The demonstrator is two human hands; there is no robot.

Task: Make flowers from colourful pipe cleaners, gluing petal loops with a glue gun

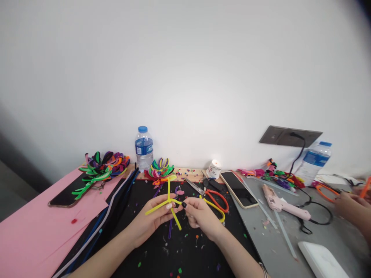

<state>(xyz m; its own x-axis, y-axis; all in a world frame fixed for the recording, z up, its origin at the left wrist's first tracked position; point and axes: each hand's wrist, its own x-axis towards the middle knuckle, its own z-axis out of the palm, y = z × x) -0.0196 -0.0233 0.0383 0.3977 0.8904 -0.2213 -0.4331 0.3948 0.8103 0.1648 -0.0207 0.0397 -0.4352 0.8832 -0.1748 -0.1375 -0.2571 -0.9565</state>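
Between both hands is a yellow pipe cleaner shape [169,189] with several arms branching from one middle joint; its upright arm has a small loop on top. My left hand [155,216] pinches it near the joint, thumb in front. My right hand [199,216] is closed with thumb and finger on the tip of the right arm. Below the hands, a purple pipe cleaner [170,228] shows in part on the black mat [150,251]. Scissors with red handles [216,199] lie just beyond my right hand, next to a yellow handle or loop [222,217] partly hidden by it.
Pipe cleaner bundles [108,166] and a water bottle [144,148] stand at the back left. A paper cup [213,169], phone [239,189] and pink glue gun [285,206] with a cord are to the right. Another person's hand [355,210] works at the far right.
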